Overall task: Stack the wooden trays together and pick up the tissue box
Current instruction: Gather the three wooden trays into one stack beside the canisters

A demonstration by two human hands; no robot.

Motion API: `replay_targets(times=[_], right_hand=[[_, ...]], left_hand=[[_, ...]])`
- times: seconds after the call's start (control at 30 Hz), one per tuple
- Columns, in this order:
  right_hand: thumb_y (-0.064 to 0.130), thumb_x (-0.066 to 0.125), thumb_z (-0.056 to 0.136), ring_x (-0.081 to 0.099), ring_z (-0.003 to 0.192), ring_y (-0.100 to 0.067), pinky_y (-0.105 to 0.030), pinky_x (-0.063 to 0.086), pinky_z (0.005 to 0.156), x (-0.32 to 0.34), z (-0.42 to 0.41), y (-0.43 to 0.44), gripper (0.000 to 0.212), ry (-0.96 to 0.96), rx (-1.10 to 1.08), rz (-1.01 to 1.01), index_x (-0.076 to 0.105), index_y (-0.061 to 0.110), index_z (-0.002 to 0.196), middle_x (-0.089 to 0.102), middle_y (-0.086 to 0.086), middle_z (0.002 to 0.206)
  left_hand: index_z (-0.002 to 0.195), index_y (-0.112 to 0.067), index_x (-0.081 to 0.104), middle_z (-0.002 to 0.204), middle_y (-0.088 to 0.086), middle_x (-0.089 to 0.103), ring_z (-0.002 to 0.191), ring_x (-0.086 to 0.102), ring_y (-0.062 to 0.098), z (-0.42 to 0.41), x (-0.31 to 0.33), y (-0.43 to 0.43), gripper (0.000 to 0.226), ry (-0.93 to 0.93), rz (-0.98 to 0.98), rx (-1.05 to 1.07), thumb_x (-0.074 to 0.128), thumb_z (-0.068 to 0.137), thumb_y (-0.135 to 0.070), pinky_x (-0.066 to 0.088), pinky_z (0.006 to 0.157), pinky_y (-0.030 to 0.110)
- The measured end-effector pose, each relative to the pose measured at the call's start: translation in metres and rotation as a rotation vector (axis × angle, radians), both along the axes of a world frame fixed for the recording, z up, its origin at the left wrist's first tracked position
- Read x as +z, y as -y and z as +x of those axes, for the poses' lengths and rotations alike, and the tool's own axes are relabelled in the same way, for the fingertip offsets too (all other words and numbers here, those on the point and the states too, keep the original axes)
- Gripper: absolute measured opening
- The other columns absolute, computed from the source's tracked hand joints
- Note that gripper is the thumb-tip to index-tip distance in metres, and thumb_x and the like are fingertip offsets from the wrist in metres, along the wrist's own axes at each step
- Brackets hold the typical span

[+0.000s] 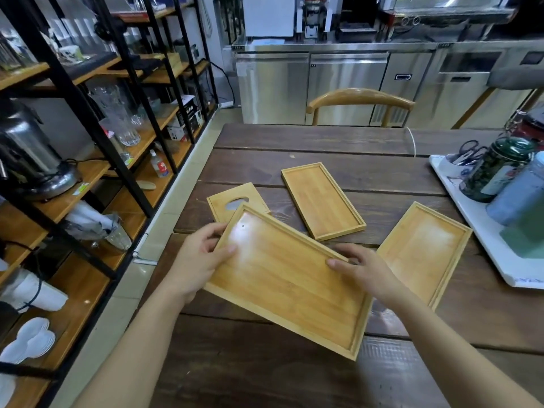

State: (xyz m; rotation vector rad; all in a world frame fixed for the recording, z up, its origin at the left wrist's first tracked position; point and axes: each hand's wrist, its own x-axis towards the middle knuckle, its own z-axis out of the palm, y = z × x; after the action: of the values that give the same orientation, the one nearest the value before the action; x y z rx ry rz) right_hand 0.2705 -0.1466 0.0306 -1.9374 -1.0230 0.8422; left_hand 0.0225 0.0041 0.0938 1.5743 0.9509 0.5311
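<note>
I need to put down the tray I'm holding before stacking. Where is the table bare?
Bare wood lies along the far edge of the table beyond the middle tray, and along the near edge below the held tray. It is crowded between the tissue box, middle tray and right tray; the white tray fills the right side.

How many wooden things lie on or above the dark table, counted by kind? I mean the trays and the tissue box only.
Trays: 3, one held, one in the middle, one on the right
Tissue box: 1, partly under the held tray
Total: 4
</note>
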Motion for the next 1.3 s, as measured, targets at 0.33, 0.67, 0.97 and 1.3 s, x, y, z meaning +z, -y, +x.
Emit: replay_targets(times=[0.33, 0.67, 0.97, 1.3], right_hand=[[0.027, 0.049, 0.093, 0.039, 0.058, -0.009, -0.015, 0.032, 0.051, 0.003, 0.033, 0.032, 0.035, -0.046, -0.387, 0.153, 0.046, 0.019, 0.060, 0.041, 0.005, 0.060], [0.029, 0.039, 0.096, 0.053, 0.077, -0.028, -0.035, 0.037, 0.068, -0.026, 0.059, 0.078, 0.039, 0.022, -0.789, -0.061, 0.058, 0.000, 0.078, 0.059, -0.014, 0.079], [0.032, 0.025, 0.098, 0.060, 0.098, -0.037, -0.037, 0.041, 0.076, -0.040, 0.098, 0.111, 0.046, 0.358, -0.727, -0.421, 0.059, 0.000, 0.096, 0.066, -0.021, 0.103], [0.033, 0.025, 0.098, 0.061, 0.096, -0.039, -0.040, 0.045, 0.080, -0.065, 0.122, 0.103, 0.044, 0.357, -0.690, -0.448, 0.056, 0.002, 0.100, 0.067, -0.021, 0.103]], left_hand=[[0.121, -0.017, 0.056, 0.104, 0.008, 0.069, 0.091, 0.069, 0.024, 0.086, 0.016, 0.003, 0.036, 0.275, -0.293, -0.052, 0.056, 0.087, -0.028, 0.055, 0.078, 0.040], [0.134, -0.035, 0.049, 0.118, -0.008, 0.060, 0.121, 0.053, 0.017, 0.203, -0.082, 0.106, 0.040, -0.127, 0.028, -0.175, 0.046, 0.095, -0.025, 0.044, 0.103, 0.043], [0.136, -0.020, 0.046, 0.132, 0.006, 0.058, 0.121, 0.053, 0.027, 0.274, -0.103, 0.103, 0.038, -0.331, 0.102, -0.495, 0.031, 0.101, -0.025, 0.046, 0.094, 0.038], [0.146, -0.012, 0.033, 0.150, 0.016, 0.041, 0.145, 0.024, 0.034, 0.301, -0.118, 0.102, 0.044, -0.438, 0.202, -0.491, 0.031, 0.102, -0.012, 0.032, 0.106, 0.036]])
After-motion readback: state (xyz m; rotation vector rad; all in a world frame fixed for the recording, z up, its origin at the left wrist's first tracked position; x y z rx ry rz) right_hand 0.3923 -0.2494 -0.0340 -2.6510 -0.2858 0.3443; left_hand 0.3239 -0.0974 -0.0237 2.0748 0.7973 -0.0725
